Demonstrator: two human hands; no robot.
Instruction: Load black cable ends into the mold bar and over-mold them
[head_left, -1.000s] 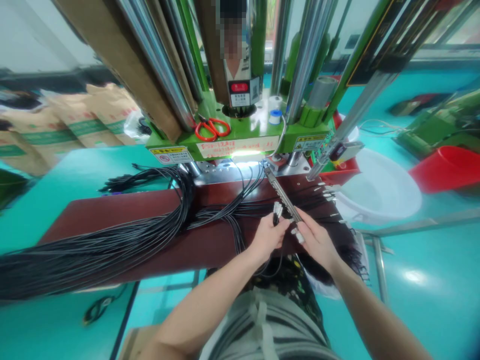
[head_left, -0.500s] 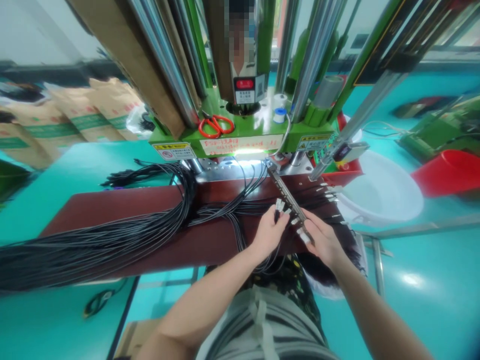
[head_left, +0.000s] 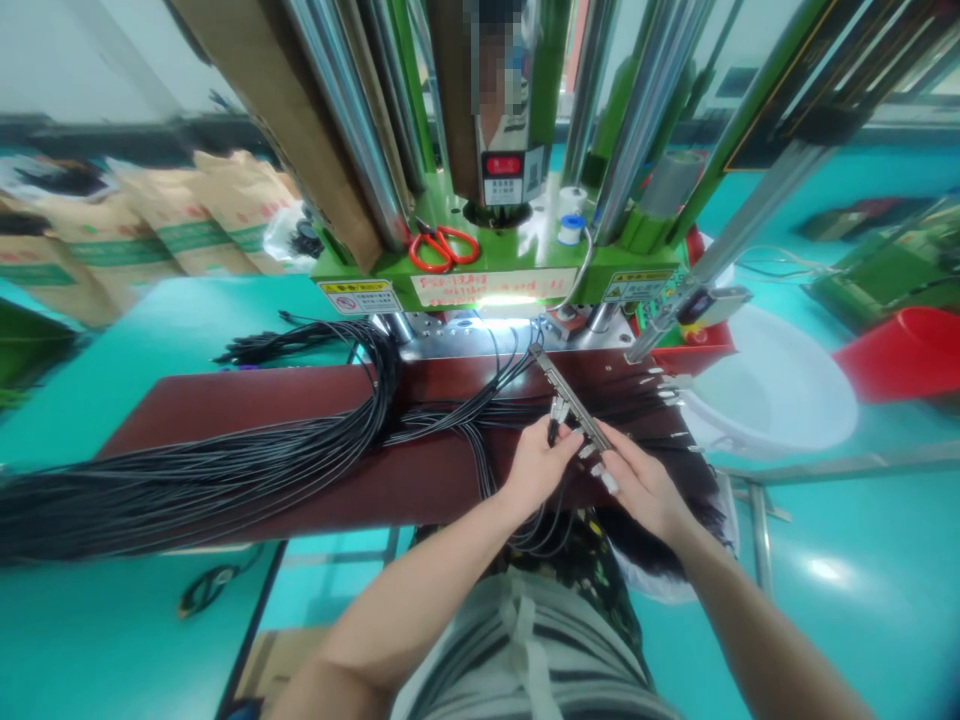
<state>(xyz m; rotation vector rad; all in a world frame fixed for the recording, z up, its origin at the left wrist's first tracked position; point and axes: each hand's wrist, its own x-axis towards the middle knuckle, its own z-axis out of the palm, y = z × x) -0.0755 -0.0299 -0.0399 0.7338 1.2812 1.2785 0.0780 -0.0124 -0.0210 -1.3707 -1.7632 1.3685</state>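
My right hand (head_left: 639,480) grips the near end of a long metal bar (head_left: 568,393), which slants away to the left above the brown board. Several pale cable connectors (head_left: 587,452) sit along the bar's left edge, close to my fingertips. Pinched in my left hand (head_left: 541,460) are black cables with connector ends (head_left: 557,415), held right beside the bar. Their thin black leads hang below my left hand. A large bundle of black cables (head_left: 285,470) lies across the brown board (head_left: 225,395) to the left.
A green press (head_left: 435,290) with steel columns stands just behind the board. Red-handled scissors (head_left: 444,250) and a blue-and-white spool (head_left: 571,230) rest on its ledge. At right are a white tub (head_left: 780,385) and a red bin (head_left: 900,350). Paper sacks (head_left: 165,215) stand back left.
The whole view has shifted slightly. My right hand has turned the metal bar a little, and my left hand's connectors are now closer to the bar's edge.
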